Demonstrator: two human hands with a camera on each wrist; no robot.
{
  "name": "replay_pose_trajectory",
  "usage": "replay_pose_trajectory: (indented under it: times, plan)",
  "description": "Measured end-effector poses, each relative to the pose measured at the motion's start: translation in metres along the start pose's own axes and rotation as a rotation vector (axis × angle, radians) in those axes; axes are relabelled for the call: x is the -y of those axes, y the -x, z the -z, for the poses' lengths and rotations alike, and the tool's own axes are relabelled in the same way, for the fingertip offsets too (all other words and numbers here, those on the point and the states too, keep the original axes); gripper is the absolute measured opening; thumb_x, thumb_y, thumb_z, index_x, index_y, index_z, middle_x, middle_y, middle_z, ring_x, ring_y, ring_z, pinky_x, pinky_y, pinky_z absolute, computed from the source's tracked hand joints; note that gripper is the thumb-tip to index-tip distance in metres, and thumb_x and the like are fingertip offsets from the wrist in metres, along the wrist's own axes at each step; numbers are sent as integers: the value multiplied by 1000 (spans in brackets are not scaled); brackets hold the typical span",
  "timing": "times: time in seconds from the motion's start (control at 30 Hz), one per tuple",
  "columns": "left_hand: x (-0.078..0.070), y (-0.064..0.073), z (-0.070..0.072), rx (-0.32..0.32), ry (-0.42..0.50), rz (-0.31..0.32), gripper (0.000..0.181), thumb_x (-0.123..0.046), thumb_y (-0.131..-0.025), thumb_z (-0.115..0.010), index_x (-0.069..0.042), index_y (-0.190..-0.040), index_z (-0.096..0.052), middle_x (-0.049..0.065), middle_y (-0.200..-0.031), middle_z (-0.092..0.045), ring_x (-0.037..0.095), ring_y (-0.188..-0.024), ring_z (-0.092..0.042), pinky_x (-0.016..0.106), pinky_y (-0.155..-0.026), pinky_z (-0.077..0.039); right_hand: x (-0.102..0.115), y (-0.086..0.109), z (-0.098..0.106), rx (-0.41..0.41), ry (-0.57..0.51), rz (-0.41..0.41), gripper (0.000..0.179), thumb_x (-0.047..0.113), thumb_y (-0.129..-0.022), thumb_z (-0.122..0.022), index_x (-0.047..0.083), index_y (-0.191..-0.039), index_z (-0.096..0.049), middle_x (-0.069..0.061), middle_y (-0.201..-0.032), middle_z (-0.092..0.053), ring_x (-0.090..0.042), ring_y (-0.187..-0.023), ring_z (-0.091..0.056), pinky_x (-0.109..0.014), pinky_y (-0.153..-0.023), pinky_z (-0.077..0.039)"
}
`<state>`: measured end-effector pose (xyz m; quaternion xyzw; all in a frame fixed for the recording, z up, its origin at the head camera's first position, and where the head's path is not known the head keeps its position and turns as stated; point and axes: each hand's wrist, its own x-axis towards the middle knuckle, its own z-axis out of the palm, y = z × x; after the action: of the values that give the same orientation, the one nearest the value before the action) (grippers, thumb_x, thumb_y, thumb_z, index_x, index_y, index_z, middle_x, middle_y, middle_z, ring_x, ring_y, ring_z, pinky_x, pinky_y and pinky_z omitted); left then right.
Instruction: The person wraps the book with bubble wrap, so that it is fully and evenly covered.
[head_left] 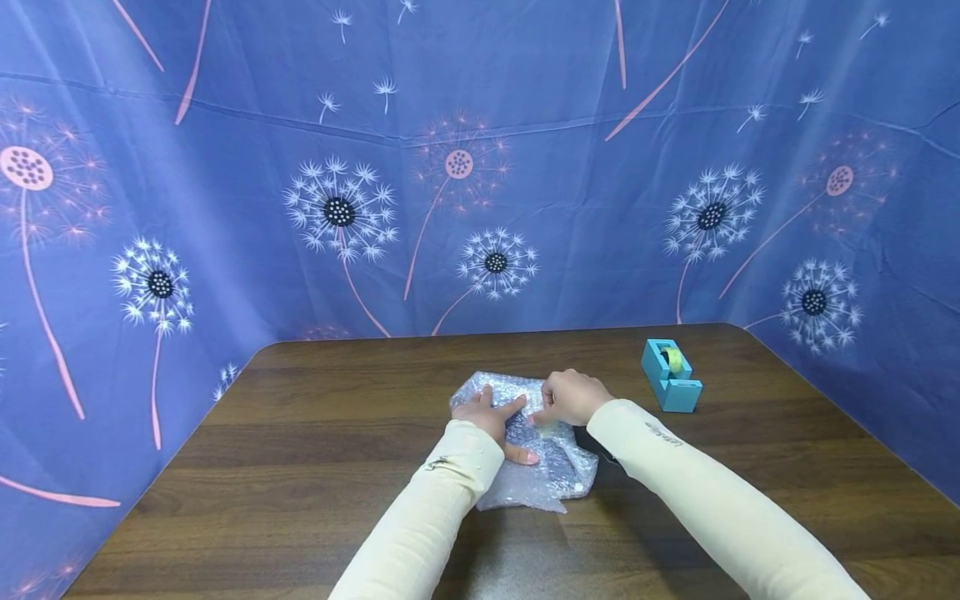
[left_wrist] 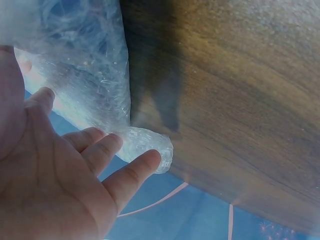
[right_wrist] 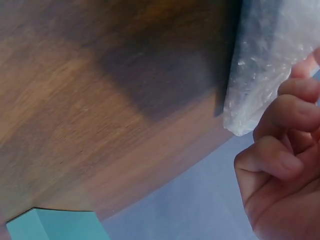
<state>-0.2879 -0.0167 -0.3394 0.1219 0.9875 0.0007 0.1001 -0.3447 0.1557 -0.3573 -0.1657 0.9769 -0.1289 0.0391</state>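
Observation:
A bundle of bubble wrap (head_left: 557, 477) lies on the dark wooden table (head_left: 300, 433), just in front of me. My left hand (head_left: 501, 417) rests flat on its top with straight, spread fingers. In the left wrist view the left hand (left_wrist: 75, 180) is open, its fingertips touching the wrap (left_wrist: 85, 75). My right hand (head_left: 572, 398) sits beside it on the right, its fingers curled down onto the wrap's upper fold. The right wrist view shows the right hand (right_wrist: 285, 165) with bent fingers against the wrap's edge (right_wrist: 265, 65). What lies under those fingertips is hidden.
A teal tape dispenser (head_left: 670, 377) with a roll in it stands on the table to the right of my hands; its corner (right_wrist: 55, 225) appears in the right wrist view. A blue dandelion-print cloth (head_left: 480, 167) hangs around the table's back and sides.

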Motion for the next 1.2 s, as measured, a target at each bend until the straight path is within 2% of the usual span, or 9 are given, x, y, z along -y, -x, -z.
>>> replay_pose_trajectory:
  times: [0.23,0.37,0.53,0.67,0.77,0.87,1.07,1.2]
  plan:
    - [0,0,0,-4,2,-3,95,-71,-78,-73,-40,-159,-33,13,-165,-28,29,-150,-32,51,-115,-36,-2,9,3,70,-20,52,37,40,-81,-86,18,-67,-60,5,-62,-57,-11,-56,-49,-27,-51,-39]
    - [1,0,-1,-6,13,-6,95,-71,-78,-74,-39,-158,-34,14,-165,-28,29,-150,-31,52,-115,-36,-3,9,6,92,-70,84,37,40,-79,-87,17,-67,-61,6,-62,-57,-10,-55,-48,-26,-50,-39]
    - [2,-1,-2,1,19,-2,95,-70,-78,-73,-39,-158,-34,15,-165,-27,29,-151,-30,53,-115,-35,-5,2,5,79,-154,46,41,40,-91,-76,12,-64,-63,3,-57,-59,-8,-50,-47,-23,-48,-38]
    - [2,-1,-2,5,32,-8,94,-69,-79,-73,-39,-159,-33,15,-166,-26,29,-151,-30,54,-116,-34,-6,-4,-2,26,-117,-9,46,37,-98,-68,13,-60,-65,3,-52,-58,-8,-47,-47,-24,-49,-39]
    - [1,-1,-2,7,29,-7,94,-69,-79,-73,-40,-159,-33,14,-166,-26,29,-151,-30,54,-116,-34,-6,-4,-7,-12,-61,2,46,36,-96,-71,14,-56,-64,5,-49,-54,-8,-47,-45,-24,-49,-37]
    - [0,0,-1,8,24,-6,94,-70,-79,-73,-40,-159,-33,14,-166,-25,29,-151,-30,54,-116,-33,-7,0,-9,-26,-40,51,42,35,-92,-77,15,-57,-62,5,-51,-52,-9,-49,-45,-25,-49,-37]
    - [0,0,0,22,10,2,95,-71,-80,-72,-40,-159,-31,13,-167,-24,28,-151,-29,54,-117,-32,-7,13,-6,8,-31,130,36,38,-86,-82,18,-66,-60,6,-58,-54,-9,-53,-47,-26,-50,-39]
    - [-1,-1,0,22,1,5,95,-70,-80,-72,-39,-160,-30,13,-166,-24,28,-151,-29,53,-116,-34,-8,16,-2,45,-49,152,36,40,-83,-84,19,-68,-59,8,-61,-55,-8,-54,-47,-25,-50,-39]
